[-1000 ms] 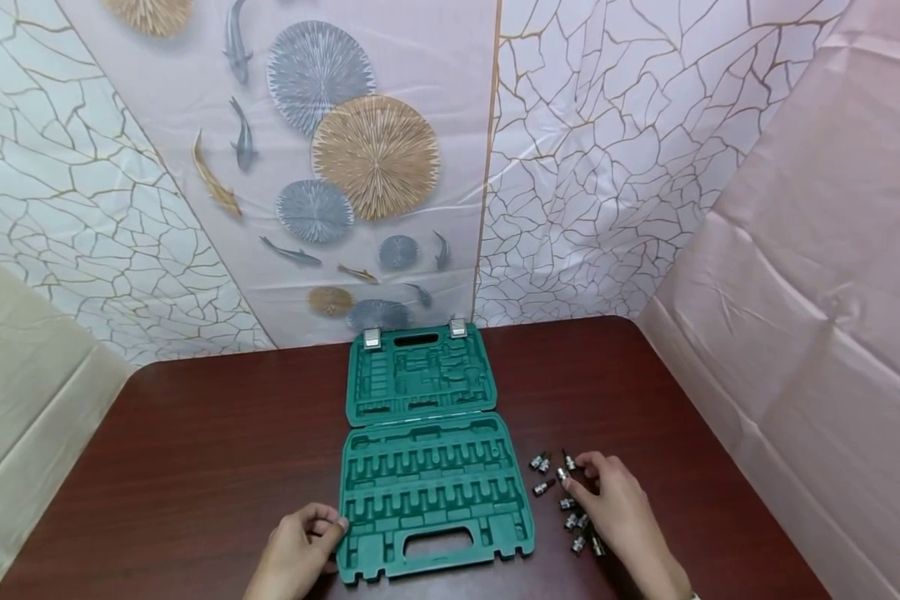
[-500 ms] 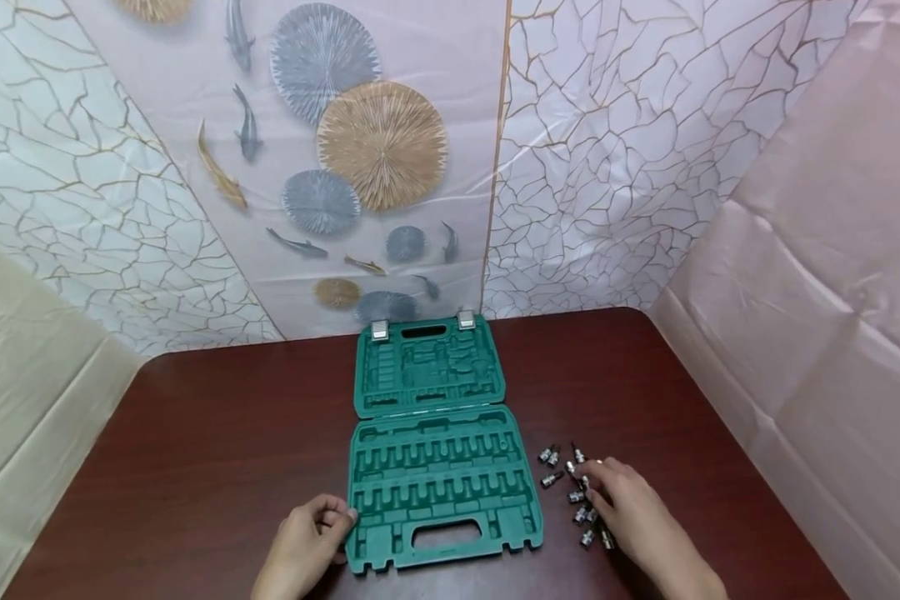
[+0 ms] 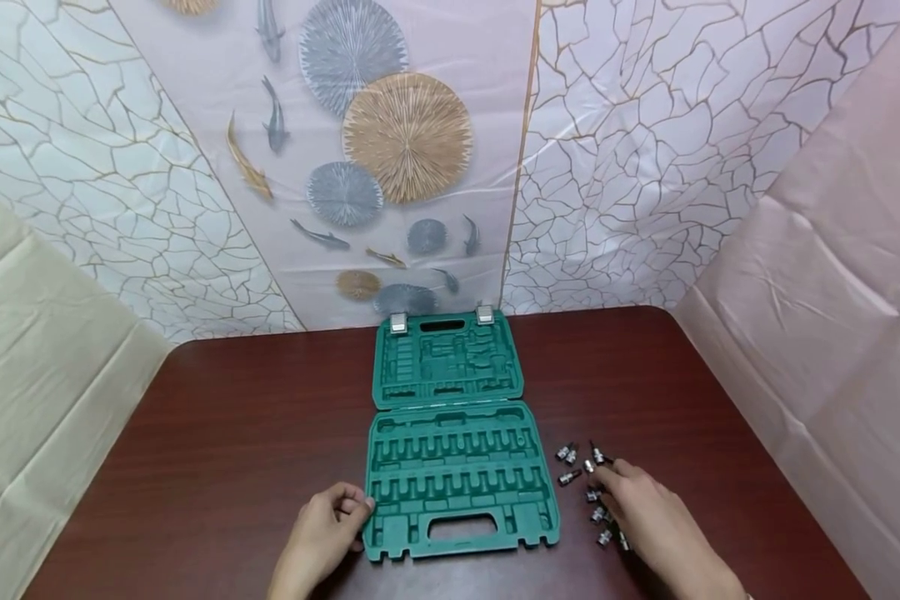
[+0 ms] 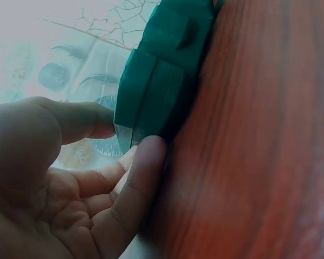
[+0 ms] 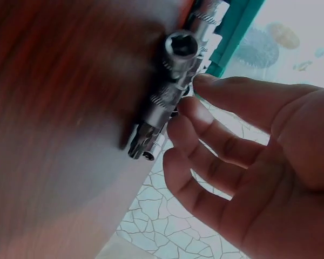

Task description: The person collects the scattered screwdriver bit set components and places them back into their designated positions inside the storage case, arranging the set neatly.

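Observation:
A green plastic tool case (image 3: pixel 396 530) lies unfolded on the table, its moulded slots bare. My left hand (image 3: pixel 322 529) pinches its near left edge; in the left wrist view the thumb lies against one face of the case (image 4: pixel 162 81), with fingers at its side. To the right of the case, several short silver-and-dark bit sockets (image 3: pixel 569 478) lie in a loose scatter. My right hand (image 3: pixel 658 521) reaches over them with bent, relaxed fingers. Up close, the fingertips of the right hand (image 5: pixel 264 156) are right beside a bit socket (image 5: pixel 159 102), with none seen between them.
The dark red-brown table (image 3: pixel 270 400) runs back to a patterned curtain (image 3: pixel 412 242). Plain fabric walls (image 3: pixel 832 275) flank it on both sides. The case lid (image 3: pixel 450 367), with two metal latches, lies flat toward the back.
The head view has shifted, so the scene sits farther right. My right hand has drawn from the single bit socket at its fingertips down over the pile. The left hand keeps its place on the case.

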